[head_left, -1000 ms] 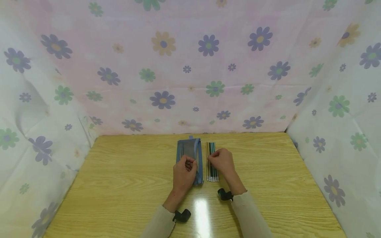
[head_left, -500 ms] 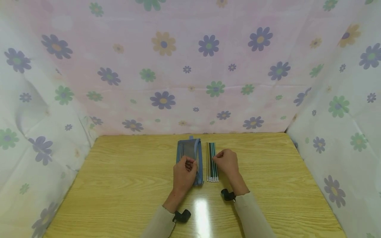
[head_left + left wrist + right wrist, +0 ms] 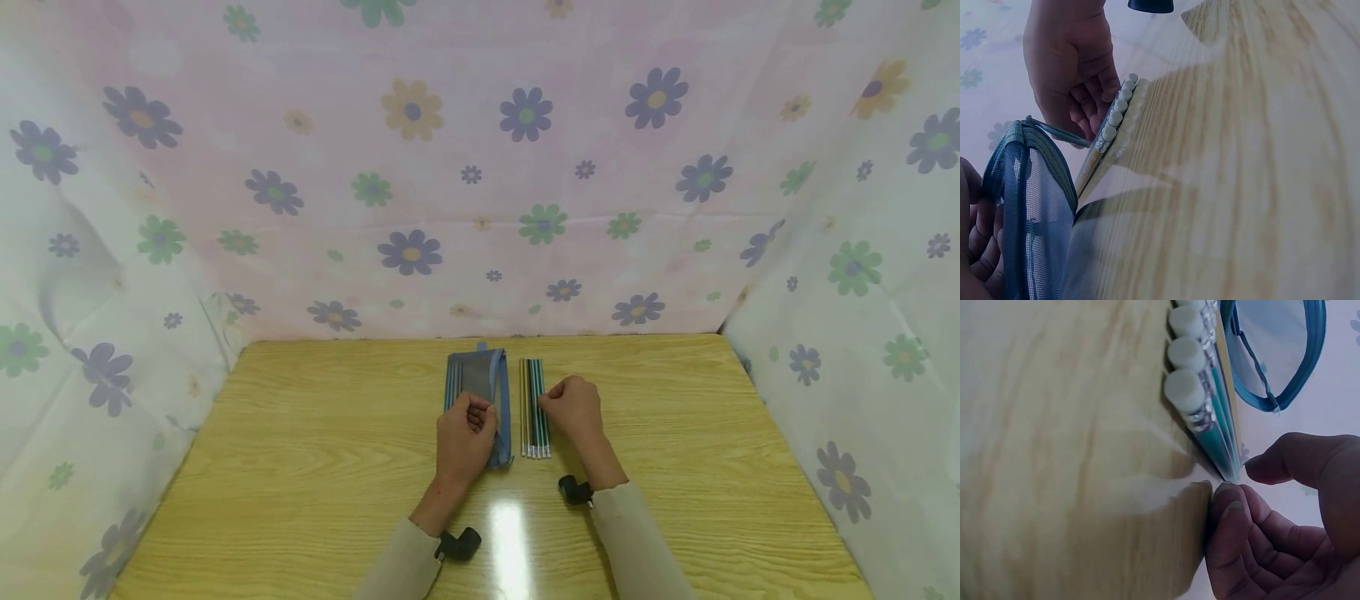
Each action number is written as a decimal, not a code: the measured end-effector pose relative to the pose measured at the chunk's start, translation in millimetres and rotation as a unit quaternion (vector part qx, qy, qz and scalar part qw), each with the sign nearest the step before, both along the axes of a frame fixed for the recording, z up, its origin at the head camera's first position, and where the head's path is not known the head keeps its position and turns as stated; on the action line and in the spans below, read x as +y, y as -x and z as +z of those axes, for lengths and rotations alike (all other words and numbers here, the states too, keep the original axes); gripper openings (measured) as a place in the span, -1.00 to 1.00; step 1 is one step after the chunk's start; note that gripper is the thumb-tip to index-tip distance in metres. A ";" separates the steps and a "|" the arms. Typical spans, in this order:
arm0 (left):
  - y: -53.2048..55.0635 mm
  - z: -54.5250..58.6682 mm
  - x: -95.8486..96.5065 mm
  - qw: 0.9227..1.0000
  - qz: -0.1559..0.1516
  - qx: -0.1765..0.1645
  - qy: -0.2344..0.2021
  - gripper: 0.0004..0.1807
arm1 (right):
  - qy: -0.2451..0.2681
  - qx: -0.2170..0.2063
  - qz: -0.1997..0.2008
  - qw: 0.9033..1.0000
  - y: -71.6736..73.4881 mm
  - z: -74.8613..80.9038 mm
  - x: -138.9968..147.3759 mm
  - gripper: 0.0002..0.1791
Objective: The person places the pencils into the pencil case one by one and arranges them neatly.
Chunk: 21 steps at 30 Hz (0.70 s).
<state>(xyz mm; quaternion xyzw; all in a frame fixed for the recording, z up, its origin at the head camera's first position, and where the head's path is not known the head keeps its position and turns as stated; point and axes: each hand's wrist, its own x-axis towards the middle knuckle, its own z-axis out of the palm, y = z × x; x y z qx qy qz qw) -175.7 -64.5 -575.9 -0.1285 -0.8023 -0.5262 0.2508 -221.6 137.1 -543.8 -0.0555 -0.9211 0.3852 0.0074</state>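
Observation:
My left hand [image 3: 467, 437] pinches the open-side edge of a blue-grey mesh pencil case [image 3: 477, 375], whose zip side gapes toward the right. Several pencils [image 3: 453, 379] show through the mesh at its left side. Just right of the case lies a row of loose pencils [image 3: 524, 396], gold, black and teal, with white erasers [image 3: 1185, 390] pointing toward me. My right hand [image 3: 574, 410] is at the right side of this row, fingertips right beside the outermost teal pencil [image 3: 1213, 440]. In the right wrist view a gap shows between thumb and fingers.
The wooden table [image 3: 315, 467] carries the case and pencils near its back edge. Flowered cloth [image 3: 480, 167] rises behind and on both sides. Small black cameras [image 3: 459, 544] sit on both wrists, and the case's zip edge [image 3: 1316, 350] stands up close to the row.
My right hand has shifted right, from over the row of pencils to its right side. The left hand and the pencil case have stayed put.

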 end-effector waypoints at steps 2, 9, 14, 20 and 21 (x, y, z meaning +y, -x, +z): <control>0.1 0.0 0.2 1.000 -0.001 0.000 -0.001 -0.92 | -0.003 0.005 0.002 1.000 0.7 -1.1 -0.3 -0.80; -0.1 0.7 0.7 1.000 -0.006 -0.005 -0.004 -0.91 | -0.005 0.012 0.002 1.000 3.2 -6.7 -1.0 -0.72; 0.1 1.9 0.3 1.000 -0.007 -0.009 -0.005 -0.92 | -0.007 0.017 0.005 1.000 2.1 -4.3 -3.1 -0.63; -0.2 1.9 -0.4 1.000 -0.008 -0.019 -0.004 -0.93 | -0.008 0.016 0.000 1.000 2.1 -2.6 -5.7 -0.49; -0.2 1.7 -0.5 1.000 -0.008 -0.019 -0.003 -0.93 | -0.008 0.012 -0.001 1.000 2.4 -2.5 -5.8 -0.47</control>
